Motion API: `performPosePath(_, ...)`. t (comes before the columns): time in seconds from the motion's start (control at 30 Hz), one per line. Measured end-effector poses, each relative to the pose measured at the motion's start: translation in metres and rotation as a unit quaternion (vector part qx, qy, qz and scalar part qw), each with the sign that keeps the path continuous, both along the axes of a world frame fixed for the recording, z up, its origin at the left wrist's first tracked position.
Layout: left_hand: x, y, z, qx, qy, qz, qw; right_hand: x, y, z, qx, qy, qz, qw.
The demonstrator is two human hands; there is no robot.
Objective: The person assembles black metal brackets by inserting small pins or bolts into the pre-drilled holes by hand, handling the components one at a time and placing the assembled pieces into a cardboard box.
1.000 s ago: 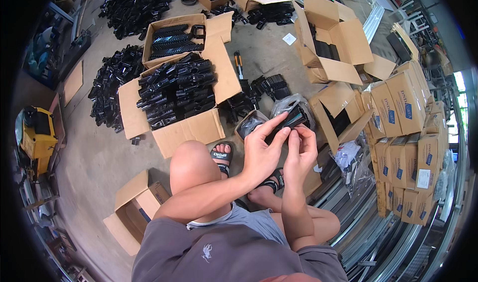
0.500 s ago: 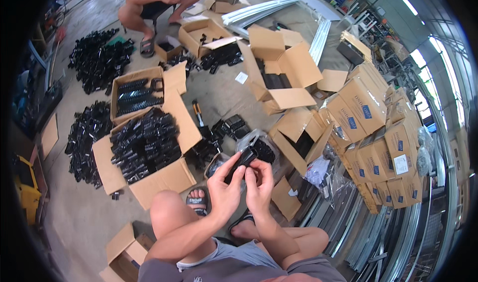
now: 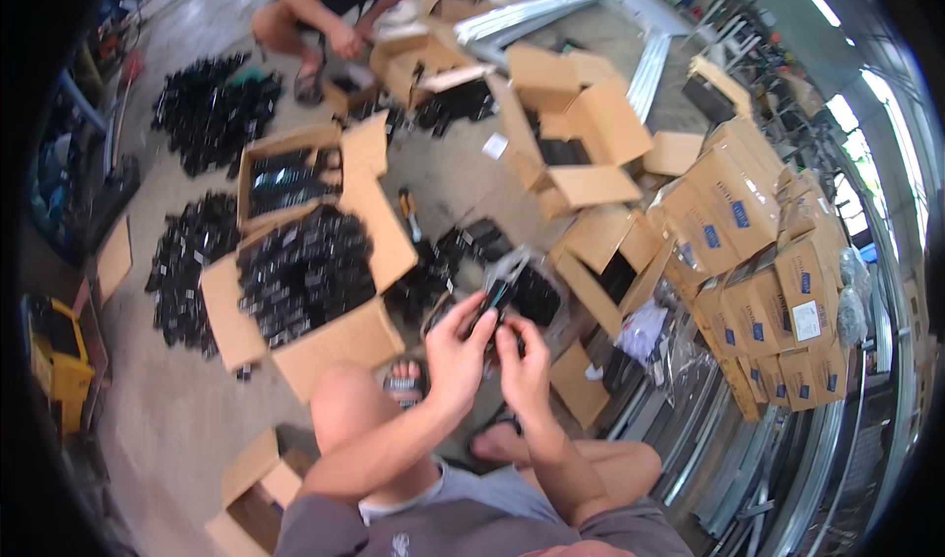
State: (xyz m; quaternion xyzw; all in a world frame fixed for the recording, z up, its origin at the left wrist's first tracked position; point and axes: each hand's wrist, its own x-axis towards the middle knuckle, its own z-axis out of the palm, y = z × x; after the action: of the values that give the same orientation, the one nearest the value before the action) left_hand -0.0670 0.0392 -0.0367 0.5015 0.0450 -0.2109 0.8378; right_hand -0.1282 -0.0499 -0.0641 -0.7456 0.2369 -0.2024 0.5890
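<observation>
My left hand (image 3: 455,355) is closed around a small black plastic piece (image 3: 499,294), held up in front of my knees. Close beside it, my right hand (image 3: 525,368) has its thumb and fingers pinched together at the near end of the piece. Blur hides what the right fingertips grip. Just beyond my hands lies a clear plastic bag (image 3: 533,291) of small black parts. To the left, an open cardboard box (image 3: 335,352) is heaped with similar black pieces (image 3: 305,272).
Black parts lie in piles (image 3: 217,104) on the floor at left. A screwdriver-like tool with an orange handle (image 3: 408,213) lies ahead. Open cartons (image 3: 591,188) and stacked boxes (image 3: 728,222) stand right, above metal profiles (image 3: 728,478). A co-worker (image 3: 335,11) sits at the far left.
My hands have lowered the fingers slightly around the black piece, and the right fingers have shifted down toward its near end. The whole view has moved a little. The co-worker's hand has dropped toward a box.
</observation>
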Motion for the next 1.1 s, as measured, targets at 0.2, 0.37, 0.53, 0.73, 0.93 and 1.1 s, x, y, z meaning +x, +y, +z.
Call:
performPosePath(0.2,-0.004,-0.001,-0.015,-0.024,0.061,-0.05,0.997,-0.021,-0.013,-0.009,0.066,0.009,0.004,0.998)
performPosePath(0.37,-0.002,0.001,-0.012,-0.021,0.058,-0.071,0.996,-0.028,-0.033,-0.006,0.112,-0.012,0.051,0.992)
performPosePath(0.53,0.002,-0.001,-0.014,-0.025,0.06,-0.082,0.995,-0.023,-0.034,0.004,0.127,-0.003,0.036,0.991)
performPosePath(0.73,0.005,0.004,-0.013,-0.023,0.071,-0.163,0.984,-0.025,-0.048,0.017,0.073,0.062,0.066,0.993)
performPosePath(0.93,-0.005,-0.002,-0.018,-0.027,0.058,-0.14,0.988,-0.023,-0.034,0.018,0.083,0.063,0.035,0.994)
performPosePath(1.1,-0.009,-0.004,-0.013,0.024,0.033,-0.147,0.988,-0.027,-0.033,0.015,0.081,0.071,0.034,0.994)
